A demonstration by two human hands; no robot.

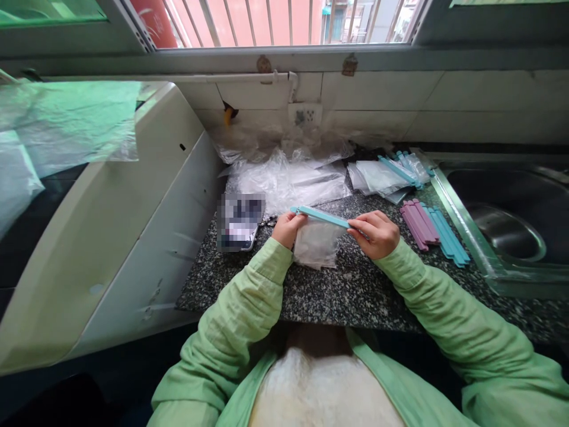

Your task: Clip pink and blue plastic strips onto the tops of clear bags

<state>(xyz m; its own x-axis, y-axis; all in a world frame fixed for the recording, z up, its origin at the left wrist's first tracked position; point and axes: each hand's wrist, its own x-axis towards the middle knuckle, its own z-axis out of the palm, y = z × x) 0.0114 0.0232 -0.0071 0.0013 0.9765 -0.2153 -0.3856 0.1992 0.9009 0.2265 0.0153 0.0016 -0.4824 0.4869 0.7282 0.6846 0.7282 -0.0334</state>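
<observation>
Teal clip (320,217) sits across top of small bag (316,244), held just above counter (347,290). Left hand (288,228) pinches one clip end, right hand (374,233) the other (spare clips (433,228) by sink (511,231)).

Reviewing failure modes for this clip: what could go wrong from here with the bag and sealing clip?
1. The left hand and right hand pinch only the ends of the teal sealing clip; the small plastic bag hangs free below and might slip out.
2. The bag hangs just above the counter's front edge, so a drop could go over it.
3. The loose clips lie beside the sink and might get knocked in.
</observation>
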